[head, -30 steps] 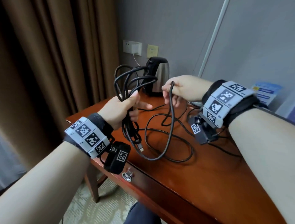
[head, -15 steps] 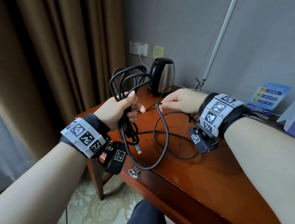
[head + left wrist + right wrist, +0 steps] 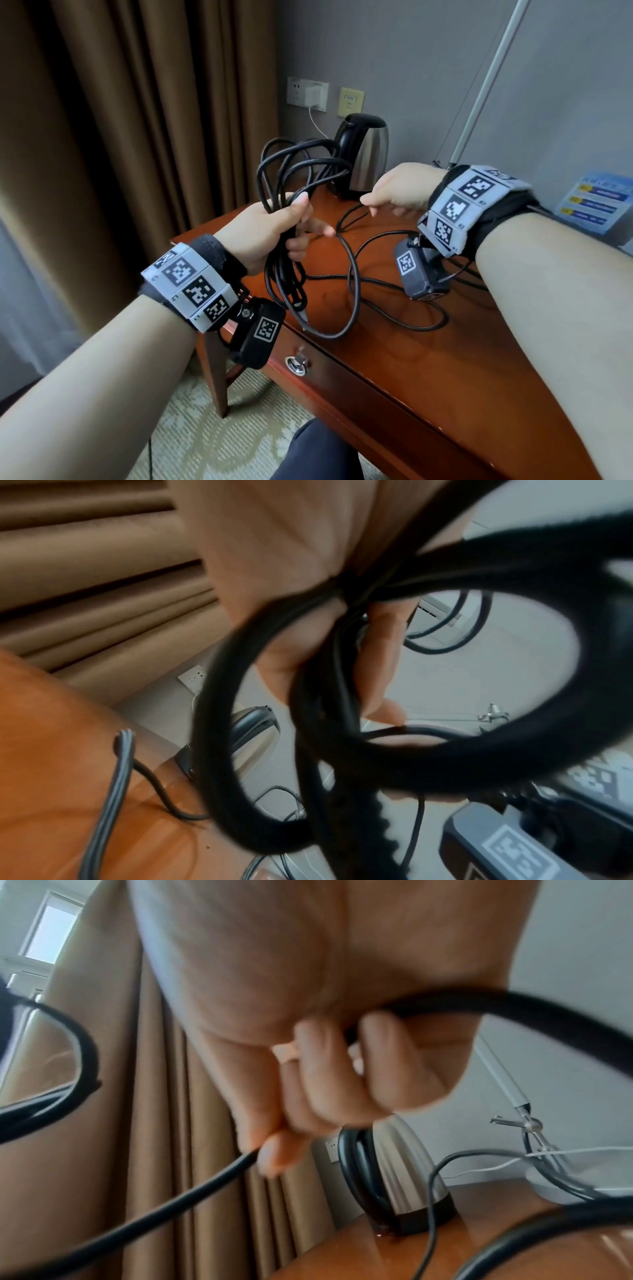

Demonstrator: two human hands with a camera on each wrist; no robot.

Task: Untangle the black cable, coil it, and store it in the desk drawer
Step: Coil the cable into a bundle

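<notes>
Black cable (image 3: 349, 284) trails in loose loops over the wooden desk (image 3: 445, 359), above its closed drawer (image 3: 342, 380). Left hand (image 3: 263, 233) grips the gathered coils upright, fingers wrapped round them. Right hand (image 3: 397, 192) curls round a free strand near the kettle (image 3: 366, 154).

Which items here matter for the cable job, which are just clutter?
In play:
black cable, loops bunched in left hand, a strand gripped in right hand
desk drawer, shut
desk

Clutter:
kettle
white charger in wall socket
blue card
curtain
</notes>
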